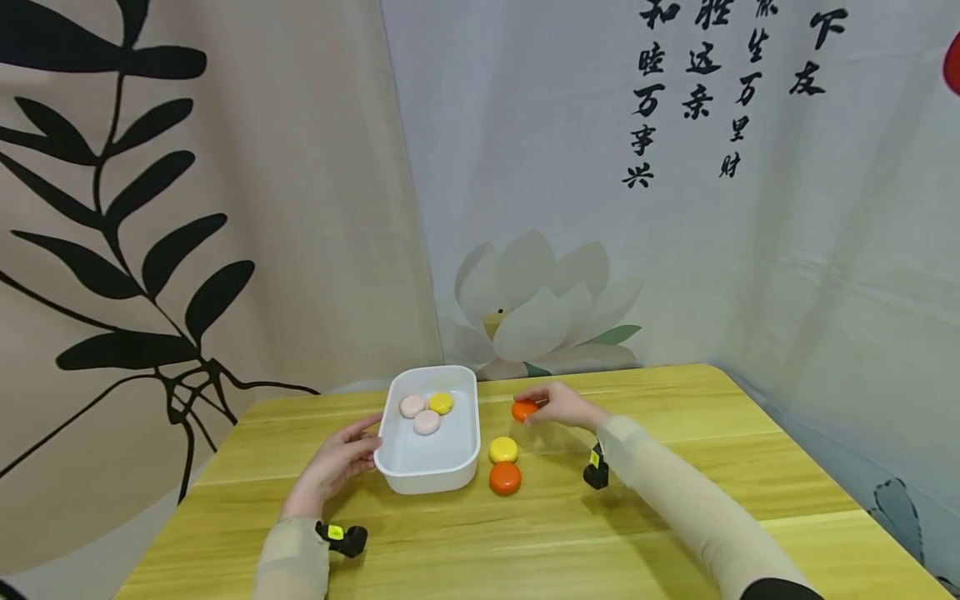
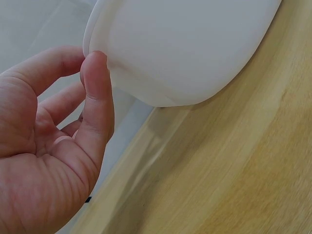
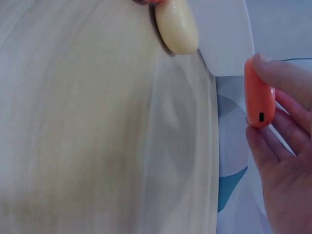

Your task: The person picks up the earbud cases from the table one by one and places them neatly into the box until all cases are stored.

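Observation:
My right hand [image 1: 561, 405] pinches an orange round puck [image 1: 524, 410] between thumb and fingers, above the table at the right of a white container [image 1: 431, 482]. In the right wrist view this orange puck [image 3: 259, 95] is edge-on, with a small dark slot in its side. My left hand [image 1: 341, 460] holds the container's left rim; in the left wrist view the thumb [image 2: 97, 80] and a finger pinch the white rim [image 2: 90, 29]. Inside the container lie two pale pink pucks [image 1: 427, 422] and a yellow puck [image 1: 441, 403].
Right of the container, another yellow puck [image 1: 503, 450] lies on the wooden table [image 1: 420, 550], with a second orange puck [image 1: 505, 478] just in front of it. Printed curtains [image 1: 525, 167] hang behind the table's back edge. Small black wrist devices [image 1: 596, 468] sit at both sleeves.

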A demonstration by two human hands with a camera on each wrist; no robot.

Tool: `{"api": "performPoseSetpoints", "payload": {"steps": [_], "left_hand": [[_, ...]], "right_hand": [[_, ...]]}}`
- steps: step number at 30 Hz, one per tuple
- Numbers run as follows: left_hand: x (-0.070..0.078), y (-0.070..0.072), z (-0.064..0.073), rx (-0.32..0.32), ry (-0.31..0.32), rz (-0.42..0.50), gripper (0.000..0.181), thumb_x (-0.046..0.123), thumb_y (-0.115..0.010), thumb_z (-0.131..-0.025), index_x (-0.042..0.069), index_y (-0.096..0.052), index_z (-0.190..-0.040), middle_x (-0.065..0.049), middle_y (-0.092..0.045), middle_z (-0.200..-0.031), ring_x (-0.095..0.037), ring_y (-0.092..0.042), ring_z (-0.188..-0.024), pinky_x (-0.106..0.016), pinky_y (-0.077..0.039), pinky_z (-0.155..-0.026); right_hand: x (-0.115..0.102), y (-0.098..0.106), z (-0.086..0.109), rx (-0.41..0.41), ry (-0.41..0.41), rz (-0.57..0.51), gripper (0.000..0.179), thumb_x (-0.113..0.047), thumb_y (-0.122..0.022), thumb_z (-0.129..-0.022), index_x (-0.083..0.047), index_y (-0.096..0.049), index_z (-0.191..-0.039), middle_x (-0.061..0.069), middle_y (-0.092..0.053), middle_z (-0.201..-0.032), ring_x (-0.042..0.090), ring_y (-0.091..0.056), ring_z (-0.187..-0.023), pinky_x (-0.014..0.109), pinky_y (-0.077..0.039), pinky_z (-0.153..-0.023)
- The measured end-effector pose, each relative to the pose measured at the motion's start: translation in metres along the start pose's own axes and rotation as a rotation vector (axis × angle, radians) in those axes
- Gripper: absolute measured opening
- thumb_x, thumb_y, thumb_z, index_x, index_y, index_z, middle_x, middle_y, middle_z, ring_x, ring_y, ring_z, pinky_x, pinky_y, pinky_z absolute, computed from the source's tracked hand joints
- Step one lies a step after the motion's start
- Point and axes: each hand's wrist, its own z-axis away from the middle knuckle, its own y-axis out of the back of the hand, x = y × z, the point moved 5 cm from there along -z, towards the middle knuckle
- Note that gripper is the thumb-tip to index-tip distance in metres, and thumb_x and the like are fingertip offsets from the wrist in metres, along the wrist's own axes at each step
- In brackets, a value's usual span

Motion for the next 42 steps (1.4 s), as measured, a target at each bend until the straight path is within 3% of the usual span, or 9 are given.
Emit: {"api": "performPoseSetpoints", "payload": {"steps": [15, 42], "left_hand": [[0.0, 0.0, 0.001, 0.005, 0.005, -0.017, 0.056, 0.005, -0.057, -0.096, 0.001, -0.036, -0.148, -0.02, -0.056, -0.105, -0.015, -0.059, -0.072, -0.027, -0.055, -0.07], [0.001, -0.001, 0.002, 0.019, 0.008, -0.009, 0.056, 0.003, -0.057, -0.096, 0.001, -0.036, -0.148, -0.02, -0.056, -0.108, -0.015, -0.058, -0.071, -0.026, -0.054, -0.068]], "right_hand": [[-0.019, 0.013, -0.004, 0.002, 0.053, 0.015, 0.048, -0.007, -0.078, -0.081, 0.001, -0.063, -0.125, 0.013, -0.065, -0.12, 0.025, -0.061, -0.107, 0.034, -0.051, -0.089], [-0.051, 0.018, -0.023, 0.002, 0.068, 0.059, 0.046, -0.008, -0.079, -0.079, -0.001, -0.065, -0.123, 0.008, -0.067, -0.117, 0.02, -0.062, -0.103, 0.034, -0.05, -0.09]]}}
